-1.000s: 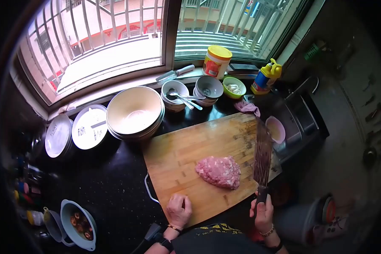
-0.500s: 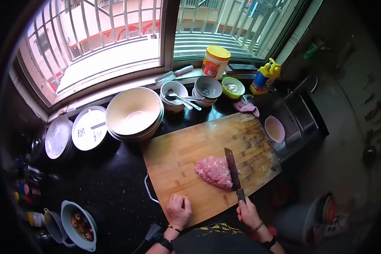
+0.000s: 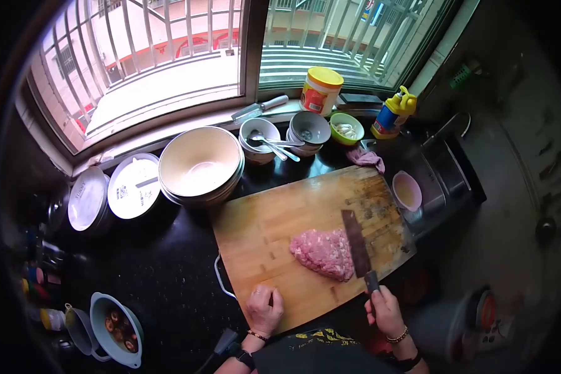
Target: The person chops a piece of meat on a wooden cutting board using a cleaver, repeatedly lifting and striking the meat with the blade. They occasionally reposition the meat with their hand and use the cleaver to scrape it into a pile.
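Observation:
Pink minced meat (image 3: 323,253) lies in a mound on the wooden cutting board (image 3: 262,230). My right hand (image 3: 386,310) is wrapped round the dark handle of a cleaver (image 3: 356,244), whose blade is at the right edge of the meat. Whether the blade touches the meat or the board I cannot tell. My left hand (image 3: 265,308) rests closed on the board's near left corner, below the meat, with its fingers curled in; nothing shows in it.
Stacked large bowls (image 3: 201,163), small bowls with spoons (image 3: 260,138) and a green bowl (image 3: 346,128) line the window side. A pink bowl (image 3: 407,191) is by the sink at right. A blue basin (image 3: 116,329) of mushrooms stands at lower left.
My right hand and the cleaver have moved to the right, from over the meat to its right edge. My left hand has stayed at the board's corner.

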`<move>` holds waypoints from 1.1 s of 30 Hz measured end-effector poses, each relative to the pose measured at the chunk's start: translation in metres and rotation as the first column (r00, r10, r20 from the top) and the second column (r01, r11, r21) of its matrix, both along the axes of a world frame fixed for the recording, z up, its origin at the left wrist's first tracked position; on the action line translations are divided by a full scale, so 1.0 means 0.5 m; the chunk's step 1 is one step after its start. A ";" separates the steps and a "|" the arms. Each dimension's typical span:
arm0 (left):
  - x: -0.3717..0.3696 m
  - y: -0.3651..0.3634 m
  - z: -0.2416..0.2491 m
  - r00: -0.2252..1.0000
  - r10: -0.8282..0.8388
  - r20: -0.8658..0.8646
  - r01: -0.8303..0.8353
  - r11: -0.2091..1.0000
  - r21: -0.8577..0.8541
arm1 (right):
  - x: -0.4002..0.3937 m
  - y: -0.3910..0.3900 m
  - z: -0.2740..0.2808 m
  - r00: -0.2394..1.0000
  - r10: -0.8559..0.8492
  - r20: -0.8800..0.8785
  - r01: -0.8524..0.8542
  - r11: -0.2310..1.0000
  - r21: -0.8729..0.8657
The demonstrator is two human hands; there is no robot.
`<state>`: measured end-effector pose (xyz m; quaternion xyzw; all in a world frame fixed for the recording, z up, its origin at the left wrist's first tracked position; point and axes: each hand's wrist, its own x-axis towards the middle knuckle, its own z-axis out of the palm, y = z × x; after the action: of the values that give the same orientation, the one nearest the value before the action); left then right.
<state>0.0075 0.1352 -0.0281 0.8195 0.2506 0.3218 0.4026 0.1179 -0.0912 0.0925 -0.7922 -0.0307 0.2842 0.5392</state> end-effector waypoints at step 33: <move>0.000 -0.001 0.012 1.000 -0.005 -0.028 0.004 1.000 -0.017 | -0.021 -0.011 -0.006 0.997 -0.009 0.073 0.005 0.999 0.051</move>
<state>0.0075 0.1347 -0.0220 0.8209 0.2572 0.3073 0.4068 0.1075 -0.0966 0.0895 -0.7883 -0.0548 0.2522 0.5586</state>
